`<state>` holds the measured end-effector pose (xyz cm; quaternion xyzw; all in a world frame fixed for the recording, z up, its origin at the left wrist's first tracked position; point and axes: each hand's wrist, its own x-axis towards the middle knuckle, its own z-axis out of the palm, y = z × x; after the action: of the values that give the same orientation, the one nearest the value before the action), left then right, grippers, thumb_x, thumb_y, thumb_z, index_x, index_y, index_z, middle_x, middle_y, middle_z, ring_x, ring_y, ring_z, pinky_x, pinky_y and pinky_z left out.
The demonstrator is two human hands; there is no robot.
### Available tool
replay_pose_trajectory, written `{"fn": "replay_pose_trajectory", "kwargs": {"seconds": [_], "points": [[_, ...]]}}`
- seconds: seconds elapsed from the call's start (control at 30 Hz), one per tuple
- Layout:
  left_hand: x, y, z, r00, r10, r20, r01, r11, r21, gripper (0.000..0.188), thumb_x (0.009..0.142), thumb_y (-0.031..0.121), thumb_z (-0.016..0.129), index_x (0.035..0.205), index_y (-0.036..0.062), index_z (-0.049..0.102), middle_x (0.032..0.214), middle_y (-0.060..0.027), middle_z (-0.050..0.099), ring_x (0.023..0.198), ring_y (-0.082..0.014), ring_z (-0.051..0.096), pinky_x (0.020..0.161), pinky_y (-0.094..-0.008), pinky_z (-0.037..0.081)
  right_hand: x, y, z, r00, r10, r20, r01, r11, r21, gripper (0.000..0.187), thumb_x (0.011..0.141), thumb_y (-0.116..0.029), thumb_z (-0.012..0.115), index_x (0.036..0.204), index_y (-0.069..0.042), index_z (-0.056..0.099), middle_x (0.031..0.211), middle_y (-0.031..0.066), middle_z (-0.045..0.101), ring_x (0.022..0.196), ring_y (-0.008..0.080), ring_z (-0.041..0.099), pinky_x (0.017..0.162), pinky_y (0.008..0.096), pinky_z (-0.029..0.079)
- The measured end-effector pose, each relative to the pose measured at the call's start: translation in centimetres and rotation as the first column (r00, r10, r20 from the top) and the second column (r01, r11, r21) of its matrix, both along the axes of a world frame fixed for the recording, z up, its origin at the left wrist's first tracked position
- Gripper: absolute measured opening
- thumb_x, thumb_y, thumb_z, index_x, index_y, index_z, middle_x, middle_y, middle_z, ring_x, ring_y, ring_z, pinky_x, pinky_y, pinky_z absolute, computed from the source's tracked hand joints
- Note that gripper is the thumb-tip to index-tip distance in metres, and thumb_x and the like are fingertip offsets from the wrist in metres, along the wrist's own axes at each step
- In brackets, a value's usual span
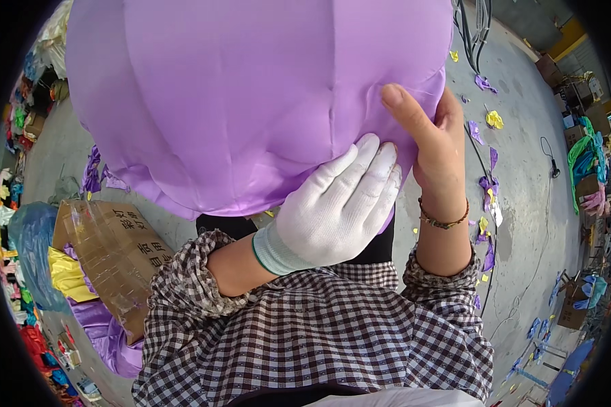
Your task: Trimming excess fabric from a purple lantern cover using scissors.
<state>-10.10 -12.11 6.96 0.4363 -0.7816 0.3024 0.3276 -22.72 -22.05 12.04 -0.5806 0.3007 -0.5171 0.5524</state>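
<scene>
A large rounded form covered in smooth purple fabric (251, 95), with seams running down it, fills the upper middle of the head view. My left hand (336, 210), in a white knit glove, lies on its lower right side with the fingers stretched out together and pressing the cloth. Bare, with a braided bracelet at the wrist, my right hand (438, 142) holds the right edge of the fabric. Its thumb is on the front, and its fingers go behind the cloth, where they are mostly hidden. Creases spread from between the two hands.
On the left stands a cardboard box (115, 251) with yellow cloth (71, 275) and purple cloth (108, 332) at its side, beside a blue plastic bag (37, 254). Yellow and purple scraps (494, 120) and a thin cable litter the grey floor. Colourful heaps line both sides.
</scene>
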Motion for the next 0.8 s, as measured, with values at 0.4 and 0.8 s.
{"fn": "replay_pose_trajectory", "kwargs": {"seconds": [0.4,0.8], "points": [[-0.3,-0.5,0.1,1.0,0.006,0.002,-0.006,1.0,0.026,0.027,0.088,0.016,0.065,0.11,0.0044,0.074,0.117,-0.0116,0.073,0.11,-0.0286,0.07,0.104,-0.0386,0.05,-1.6,-1.6,-0.3,0.992,-0.086,0.089,0.092,0.994,-0.065,0.033,0.082,-0.01,0.086,0.102,0.001,0.063,0.09,0.0058,0.07,0.077,0.0116,0.069,0.068,0.0251,0.056],[0.0,-0.6,0.3,1.0,0.002,0.002,-0.002,1.0,-0.016,0.019,0.09,0.015,0.066,0.102,0.0041,0.074,0.109,-0.012,0.074,0.106,-0.0261,0.072,0.102,-0.0345,0.052,-3.3,-1.2,0.1,0.9,-0.416,-0.129,0.04,0.375,-0.926,0.02,0.082,0.001,0.079,0.098,0.005,0.067,0.096,0.0075,0.065,0.077,0.0172,0.063,0.063,0.0276,0.052]]}}
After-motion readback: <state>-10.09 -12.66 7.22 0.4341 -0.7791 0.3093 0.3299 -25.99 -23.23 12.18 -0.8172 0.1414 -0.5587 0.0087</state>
